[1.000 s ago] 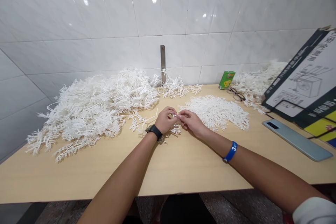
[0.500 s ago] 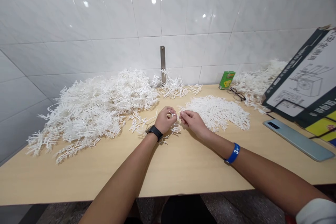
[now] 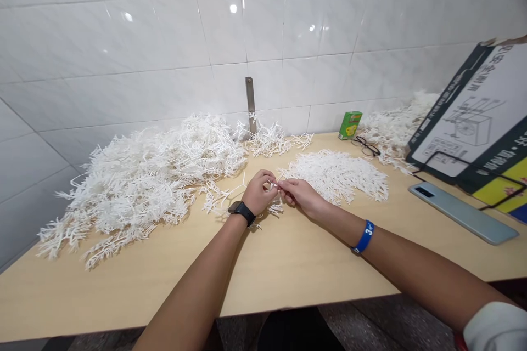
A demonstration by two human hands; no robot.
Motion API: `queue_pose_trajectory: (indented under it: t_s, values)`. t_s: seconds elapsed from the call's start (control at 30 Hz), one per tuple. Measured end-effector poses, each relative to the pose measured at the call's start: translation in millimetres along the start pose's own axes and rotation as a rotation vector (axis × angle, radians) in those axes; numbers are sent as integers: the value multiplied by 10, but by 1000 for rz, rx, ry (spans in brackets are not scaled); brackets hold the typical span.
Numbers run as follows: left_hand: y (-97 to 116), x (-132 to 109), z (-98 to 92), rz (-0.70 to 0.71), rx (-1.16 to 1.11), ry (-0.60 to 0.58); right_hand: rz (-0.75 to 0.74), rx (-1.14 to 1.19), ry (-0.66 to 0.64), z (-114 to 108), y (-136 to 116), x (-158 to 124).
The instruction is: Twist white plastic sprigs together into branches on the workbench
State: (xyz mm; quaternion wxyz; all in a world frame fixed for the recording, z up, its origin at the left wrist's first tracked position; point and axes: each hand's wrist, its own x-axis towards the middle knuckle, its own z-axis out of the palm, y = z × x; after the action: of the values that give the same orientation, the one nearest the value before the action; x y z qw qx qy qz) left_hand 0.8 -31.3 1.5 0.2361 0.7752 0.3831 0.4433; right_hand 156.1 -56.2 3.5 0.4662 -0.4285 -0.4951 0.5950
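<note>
Near the middle of the wooden table (image 3: 164,290), my left hand (image 3: 260,193), with a black watch at its wrist, pinches a small white branched piece (image 3: 272,184). The fingertips of my right hand (image 3: 297,194) meet it from the right, closed together; anything between them is too small to name. Left of my hands spreads a large heap of white branched pieces (image 3: 156,170). A flatter, neater pile of them (image 3: 337,174) lies just beyond my right hand. A few loose white pieces (image 3: 214,197) lie beside and beneath my left hand.
Against the tiled wall (image 3: 164,27) stands a metal bracket (image 3: 250,104), with a small white clump (image 3: 269,138) before it. To the right are a green box (image 3: 350,125), glasses (image 3: 366,146), another white pile (image 3: 401,123), a leaning printed carton (image 3: 465,126) and a phone (image 3: 463,213).
My two hands have come together, the right fingertips now touching the left ones. The camera view has shifted slightly.
</note>
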Motion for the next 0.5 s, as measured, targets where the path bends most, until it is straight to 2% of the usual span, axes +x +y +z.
queue_pose_trajectory:
  t_s: [0.13, 0.23, 0.5]
  values:
    - [13, -2, 8, 0, -1, -19, -16, -14, -1, -25, 37, 28]
    - [-1, 0, 11, -28, -16, 13, -25, -16, 23, -34, 55, 47]
    - [-33, 29, -55, -163, -132, 123, -169, -98, 229, -37, 38, 76]
